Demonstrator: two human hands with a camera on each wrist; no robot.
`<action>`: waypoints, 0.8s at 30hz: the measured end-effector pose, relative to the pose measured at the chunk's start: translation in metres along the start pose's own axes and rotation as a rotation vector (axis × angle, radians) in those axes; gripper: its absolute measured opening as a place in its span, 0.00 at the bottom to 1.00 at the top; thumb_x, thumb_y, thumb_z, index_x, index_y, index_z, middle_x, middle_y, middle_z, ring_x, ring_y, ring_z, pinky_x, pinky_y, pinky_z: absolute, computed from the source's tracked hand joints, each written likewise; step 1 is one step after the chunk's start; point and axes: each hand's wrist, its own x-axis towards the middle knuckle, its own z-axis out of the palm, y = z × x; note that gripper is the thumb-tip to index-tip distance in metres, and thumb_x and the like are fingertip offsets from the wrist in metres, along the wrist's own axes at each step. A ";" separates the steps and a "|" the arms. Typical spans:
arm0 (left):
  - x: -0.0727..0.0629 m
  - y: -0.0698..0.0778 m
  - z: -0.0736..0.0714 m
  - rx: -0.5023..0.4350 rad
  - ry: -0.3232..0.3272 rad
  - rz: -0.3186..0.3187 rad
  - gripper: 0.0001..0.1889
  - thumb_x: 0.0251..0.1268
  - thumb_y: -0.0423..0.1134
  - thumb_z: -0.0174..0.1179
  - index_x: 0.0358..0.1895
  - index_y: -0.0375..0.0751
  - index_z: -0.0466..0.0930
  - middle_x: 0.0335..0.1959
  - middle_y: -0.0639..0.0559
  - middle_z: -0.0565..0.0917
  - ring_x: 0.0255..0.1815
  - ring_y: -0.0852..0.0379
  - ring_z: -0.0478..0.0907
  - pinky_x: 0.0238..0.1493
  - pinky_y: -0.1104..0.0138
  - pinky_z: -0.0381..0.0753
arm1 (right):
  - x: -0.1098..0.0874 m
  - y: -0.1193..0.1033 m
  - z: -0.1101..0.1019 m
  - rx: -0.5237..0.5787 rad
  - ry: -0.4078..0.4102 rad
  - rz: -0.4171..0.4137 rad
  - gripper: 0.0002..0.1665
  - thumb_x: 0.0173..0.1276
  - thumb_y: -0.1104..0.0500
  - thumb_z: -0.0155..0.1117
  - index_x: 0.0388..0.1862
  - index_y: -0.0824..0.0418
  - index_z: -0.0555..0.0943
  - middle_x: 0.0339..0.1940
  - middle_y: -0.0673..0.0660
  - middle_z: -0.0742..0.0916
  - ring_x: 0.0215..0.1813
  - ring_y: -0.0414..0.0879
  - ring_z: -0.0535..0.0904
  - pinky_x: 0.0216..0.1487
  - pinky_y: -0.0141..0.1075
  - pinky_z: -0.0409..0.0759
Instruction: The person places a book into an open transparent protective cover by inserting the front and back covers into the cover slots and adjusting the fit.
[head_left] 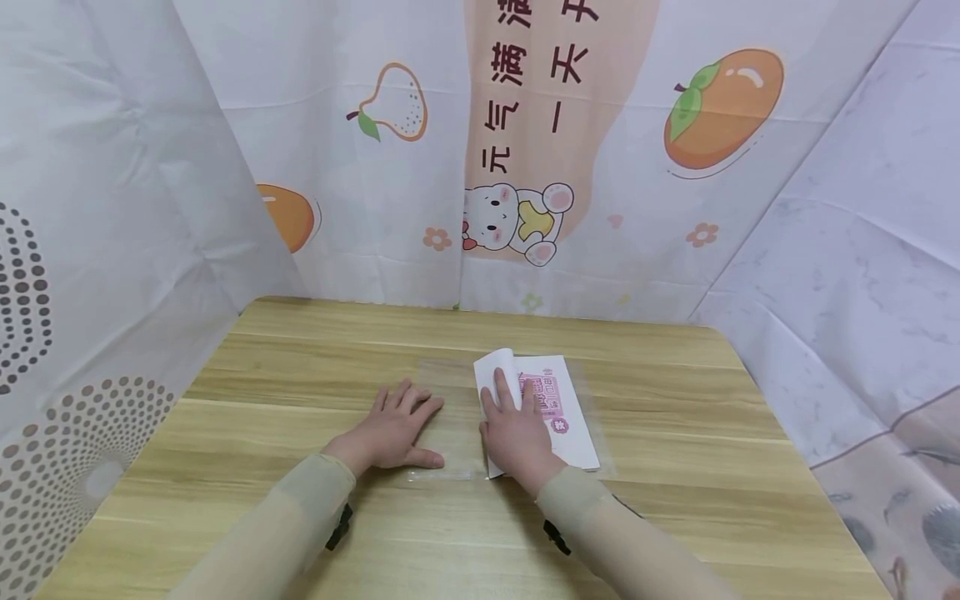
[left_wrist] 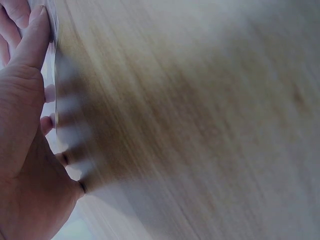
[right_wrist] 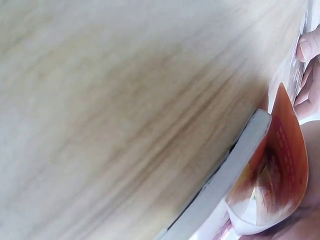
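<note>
Right Hand (head_left: 516,429) Flat on the Booklet (head_left: 577,442)

Your right hand lies over the booklet with its fingers extended and apart. It rests on a white leaf (head_left: 489,372) turned up at the booklet's left side and does not grip it. Your left hand (head_left: 393,429) is spread wide at the left margin of a clear plastic sheet (head_left: 459,450) and holds nothing.

Location: the booklet lies on the clear sheet, toward its right part, on the wooden table (head_left: 675,400). Sheet shows on both sides of the booklet. In the right wrist view, an orange printed leaf (right_wrist: 292,155) bows up beside the white page block (right_wrist: 220,175); you cannot confirm that it is the underside of the white leaf.

Step in hand (judged): aligning the booklet and its leaf on the sheet, as when fitting a protective cover. The next move probably calls for you to steady the booklet with your right hand, then raise the sheet's left margin with your left. Avoid creasing the leaf.

Markings: the pink title block (head_left: 551,396) is partly covered by your fingers; its small line appears to read 每日一读. The round pink badge (head_left: 559,426) reads 秋. No brand is legible. On the wall cloth (head_left: 300,83), sideways lettering reads 元气满满 and 一天, the latter followed by a cut-off character.
</note>
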 end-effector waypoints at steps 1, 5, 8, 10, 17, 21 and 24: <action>0.000 0.000 0.000 -0.001 0.000 0.000 0.49 0.62 0.72 0.60 0.79 0.47 0.60 0.77 0.40 0.60 0.80 0.27 0.46 0.73 0.29 0.47 | 0.000 0.000 0.000 -0.005 0.000 -0.001 0.34 0.79 0.47 0.55 0.79 0.56 0.67 0.85 0.61 0.56 0.79 0.74 0.54 0.77 0.62 0.58; 0.000 0.001 -0.001 -0.002 0.000 0.001 0.49 0.62 0.71 0.60 0.79 0.46 0.60 0.77 0.40 0.60 0.80 0.27 0.46 0.73 0.29 0.47 | 0.001 -0.001 0.000 -0.001 -0.006 0.006 0.33 0.79 0.47 0.55 0.79 0.56 0.67 0.85 0.60 0.56 0.79 0.75 0.53 0.76 0.62 0.59; -0.001 0.001 -0.001 -0.002 0.002 0.004 0.49 0.62 0.71 0.60 0.79 0.46 0.60 0.77 0.40 0.60 0.80 0.27 0.47 0.73 0.29 0.47 | 0.002 -0.002 0.000 0.000 -0.007 0.013 0.33 0.79 0.47 0.55 0.79 0.55 0.67 0.85 0.60 0.56 0.79 0.76 0.53 0.75 0.62 0.62; -0.001 0.001 -0.002 -0.002 0.003 0.004 0.49 0.62 0.71 0.60 0.79 0.46 0.60 0.77 0.40 0.61 0.80 0.27 0.47 0.73 0.29 0.47 | 0.002 -0.003 0.000 -0.004 -0.008 0.013 0.33 0.79 0.46 0.54 0.79 0.55 0.67 0.85 0.60 0.56 0.79 0.76 0.53 0.75 0.62 0.62; 0.000 0.001 -0.001 -0.001 0.009 0.006 0.48 0.62 0.71 0.61 0.79 0.46 0.61 0.77 0.39 0.61 0.80 0.26 0.47 0.73 0.29 0.47 | 0.001 -0.004 0.000 -0.016 -0.012 0.018 0.34 0.79 0.45 0.54 0.79 0.54 0.67 0.85 0.60 0.56 0.79 0.75 0.53 0.75 0.62 0.62; 0.000 0.001 -0.001 0.000 0.007 0.005 0.48 0.62 0.71 0.60 0.79 0.47 0.60 0.77 0.39 0.61 0.80 0.26 0.47 0.73 0.29 0.47 | 0.002 -0.005 0.001 -0.005 -0.013 0.024 0.34 0.80 0.45 0.54 0.80 0.54 0.67 0.85 0.59 0.55 0.79 0.77 0.53 0.76 0.63 0.60; 0.000 0.001 -0.001 -0.008 0.004 0.004 0.48 0.62 0.71 0.61 0.79 0.47 0.60 0.77 0.39 0.61 0.80 0.26 0.47 0.73 0.29 0.47 | 0.002 -0.006 0.002 0.002 -0.017 0.029 0.34 0.80 0.44 0.54 0.80 0.53 0.66 0.85 0.59 0.55 0.79 0.77 0.52 0.76 0.63 0.59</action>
